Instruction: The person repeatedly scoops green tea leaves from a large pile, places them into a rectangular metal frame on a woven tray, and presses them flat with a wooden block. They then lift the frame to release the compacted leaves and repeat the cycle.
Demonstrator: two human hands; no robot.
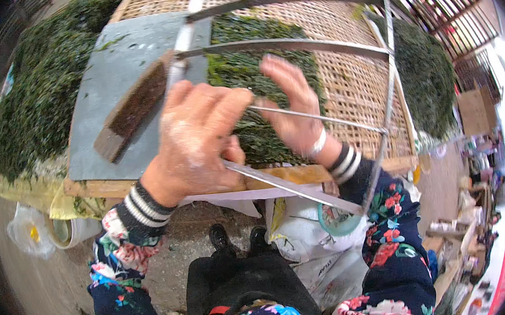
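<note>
A light metal frame (284, 45) with several cross slats is held tilted over the work surface. My left hand (197, 132) is closed around the left side of this frame. Under the frame, my right hand (293, 107) hovers over a flat rectangular layer of dark green, leafy strands (256, 135). Its fingers are stretched apart and somewhat blurred, with the thumb close to a thin cross bar; whether they touch is unclear. Left of my left hand, a wooden block with a rough brown face (137, 111) rests on a grey board (92, 122).
The green layer lies on a woven cane mat (357, 103) with a wooden edge. Heaps of green strands stand at left (43, 99) and right (419, 72). Below are a white bucket (75, 231), a plastic bag (26, 233) and white sacks with a teal bowl (339, 219).
</note>
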